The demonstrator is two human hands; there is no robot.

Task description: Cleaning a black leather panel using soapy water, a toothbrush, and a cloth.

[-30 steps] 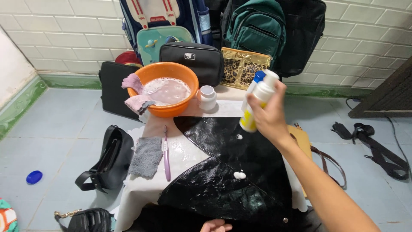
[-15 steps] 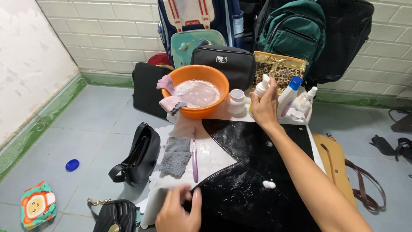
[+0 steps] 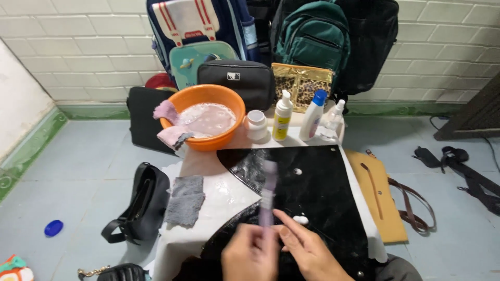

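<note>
Both hands, left (image 3: 250, 257) & right (image 3: 307, 252), grip blurred purple toothbrush (image 3: 268, 195) over black bag (image 3: 307, 192) on surface (image 3: 219, 203). Grey cloth (image 3: 185, 200) left; orange basin (image 3: 204, 122), bottles (image 3: 283, 115) behind.

A white brick-tiled wall (image 3: 78, 47) with a green base strip (image 3: 88, 110) runs across the top of the frame, pale blue floor tiles (image 3: 67, 171) fill the left and right sides, and even, soft light falls throughout.
</note>
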